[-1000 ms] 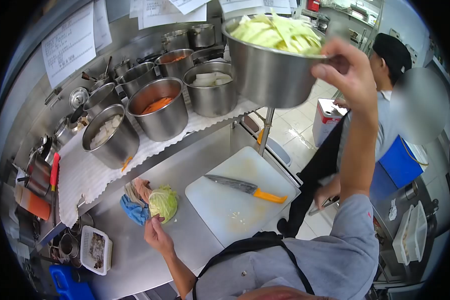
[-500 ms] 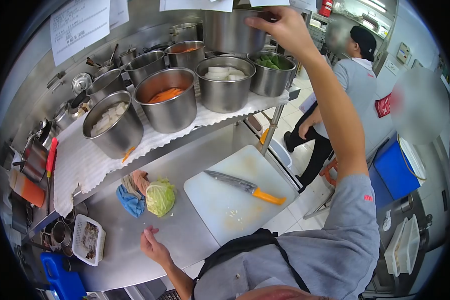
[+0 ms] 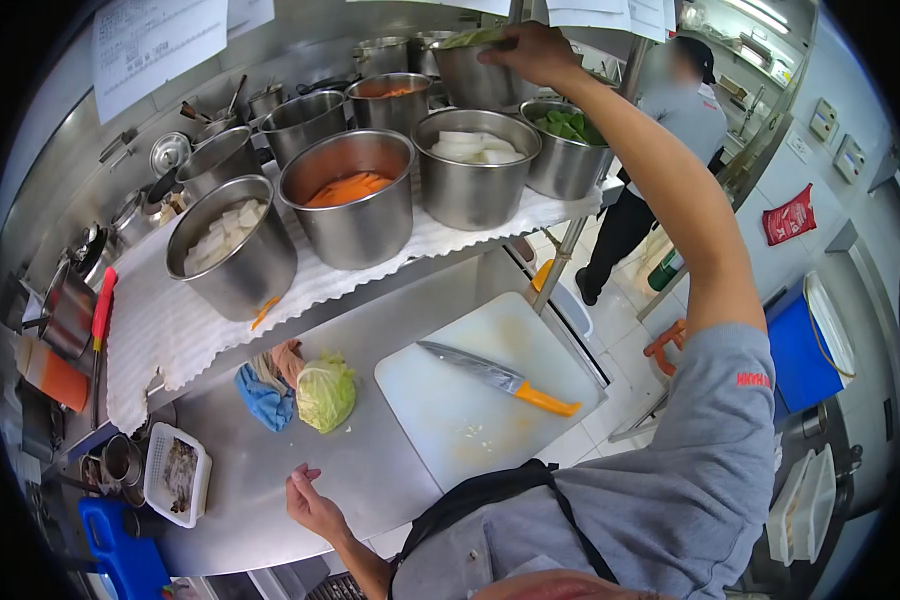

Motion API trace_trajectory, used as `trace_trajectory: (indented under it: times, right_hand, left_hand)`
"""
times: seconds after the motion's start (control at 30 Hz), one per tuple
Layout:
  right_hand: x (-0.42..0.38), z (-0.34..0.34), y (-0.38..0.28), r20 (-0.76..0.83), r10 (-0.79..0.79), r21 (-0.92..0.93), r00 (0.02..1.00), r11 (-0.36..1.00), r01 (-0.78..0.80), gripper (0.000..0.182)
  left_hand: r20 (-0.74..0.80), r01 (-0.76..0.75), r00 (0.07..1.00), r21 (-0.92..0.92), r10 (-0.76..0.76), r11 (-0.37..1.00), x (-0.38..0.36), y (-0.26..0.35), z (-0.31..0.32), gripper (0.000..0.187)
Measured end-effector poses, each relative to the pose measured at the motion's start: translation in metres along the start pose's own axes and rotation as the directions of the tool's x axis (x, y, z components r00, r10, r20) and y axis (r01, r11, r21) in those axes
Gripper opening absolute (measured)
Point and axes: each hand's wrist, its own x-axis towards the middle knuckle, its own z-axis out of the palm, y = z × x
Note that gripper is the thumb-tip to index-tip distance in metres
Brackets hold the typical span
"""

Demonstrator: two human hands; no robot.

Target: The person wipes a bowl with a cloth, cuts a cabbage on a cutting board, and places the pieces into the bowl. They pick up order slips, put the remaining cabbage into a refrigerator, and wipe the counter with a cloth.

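At the back right of the shelf, my right hand [image 3: 538, 55] is closed on the rim of a steel pot [image 3: 470, 80] with pale green leaves showing at its top. In front of that pot stand a pot of white radish pieces [image 3: 475, 180] and one of green leaves [image 3: 565, 160]. My left hand [image 3: 313, 505] is held low over the steel counter [image 3: 260, 500], loosely bent, fingers a little apart and holding nothing. Beyond it lie a cabbage [image 3: 325, 395] and a blue cloth [image 3: 265, 400]. A knife with an orange handle [image 3: 545, 398] rests on the white cutting board [image 3: 440, 400].
A pot of carrot strips [image 3: 345, 210] and a pot of white cubes [image 3: 232, 250] line the shelf's front edge. A white basket [image 3: 195, 480] sits at the counter's left. Another person [image 3: 675, 120] stands at the back right, near a blue bin [image 3: 805, 350].
My right hand has moved the steel pot back and set it lower, behind the front row. The other person has moved farther away. My left hand has hardly moved.
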Motion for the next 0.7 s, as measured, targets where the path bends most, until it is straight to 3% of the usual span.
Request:
trace_trajectory:
  times: [0.17,0.27,0.37,0.43,0.47,0.53,0.6,0.63,0.67,0.7]
  right_hand:
    - [0.007,0.026,0.008,0.09,-0.021,0.077,0.996,0.997,0.014,0.055]
    - [0.004,0.029,0.007,0.202,0.066,0.092,0.977,0.992,-0.086,0.051]
    - [-0.001,0.03,0.008,0.294,0.019,0.063,0.956,0.997,-0.04,0.048]
    - [-0.005,0.026,0.009,0.445,0.017,0.11,0.895,0.991,-0.074,0.04]
    - [-0.008,0.022,0.008,0.435,0.019,0.108,0.9,0.991,-0.074,0.04]
    - [-0.014,0.001,0.006,0.404,-0.14,0.021,0.904,0.989,0.144,0.039]
    - [-0.043,-0.019,-0.005,0.149,-0.076,-0.034,0.986,0.996,0.082,0.036]
    - [-0.058,-0.015,0.007,-0.079,-0.214,0.0,0.974,0.977,0.215,0.031]
    - [-0.074,-0.039,0.001,0.021,-0.237,0.079,0.971,0.969,0.235,0.03]
    - [-0.09,-0.053,0.005,0.005,-0.232,0.072,0.973,0.97,0.231,0.03]
  left_hand:
    - [-0.011,0.01,1.0,0.052,-0.01,0.999,0.002,0.002,0.002,0.038]
    - [-0.002,0.003,1.0,0.058,-0.003,0.998,0.002,0.002,0.004,0.038]
    - [-0.001,0.005,1.0,0.039,-0.005,0.999,0.001,-0.003,0.006,0.037]
    - [0.02,-0.022,1.0,0.095,0.02,0.995,-0.001,0.001,0.004,0.037]
    - [0.031,-0.065,0.998,0.128,0.062,0.99,0.003,0.004,0.008,0.037]
    - [0.024,-0.072,0.997,0.081,0.071,0.994,0.007,0.003,0.014,0.036]
    - [0.031,-0.09,0.996,0.078,0.088,0.993,0.013,0.017,0.012,0.036]
    - [0.032,-0.11,0.994,0.065,0.108,0.992,0.02,0.032,0.007,0.036]
    - [-0.002,-0.214,0.977,0.077,0.214,0.974,0.03,0.049,0.002,0.035]
    - [-0.034,-0.311,0.948,0.095,0.315,0.946,0.04,0.068,-0.005,0.034]
